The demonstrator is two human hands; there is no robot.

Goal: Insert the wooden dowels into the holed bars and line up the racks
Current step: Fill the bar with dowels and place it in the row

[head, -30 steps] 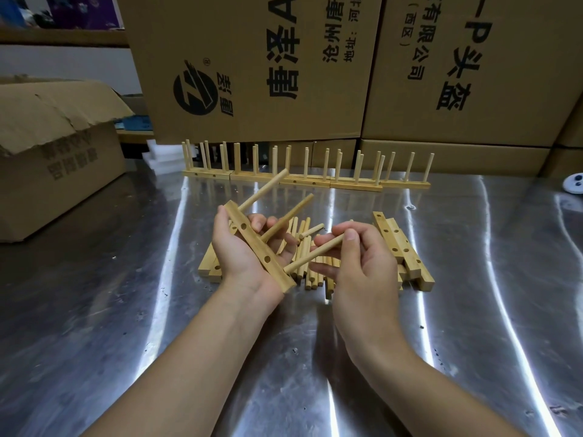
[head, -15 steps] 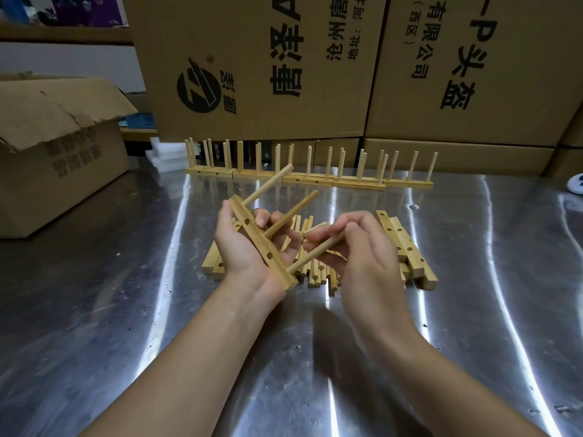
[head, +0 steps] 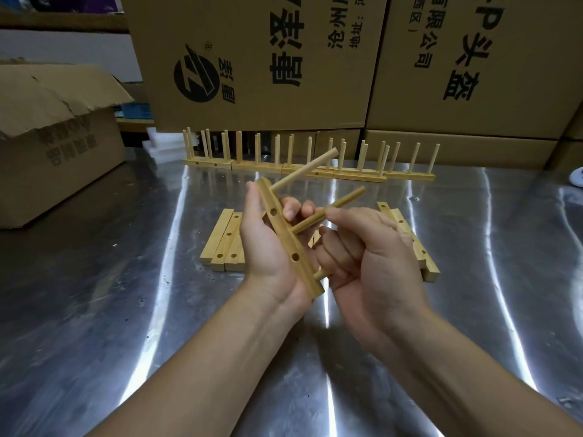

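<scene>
Long white streaks of glare shine on the metal counter, lit from above. Its left side looks darker. Straight lines bend near the edges.

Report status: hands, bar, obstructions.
Left hand grips holed bar. Right hand grips lowest dowel at bar. Top dowel, middle dowel seated. Nothing blocking.

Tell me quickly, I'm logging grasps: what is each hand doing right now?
Left hand: holding the holed bar.
Right hand: gripping a dowel at the bar's near end.
</scene>
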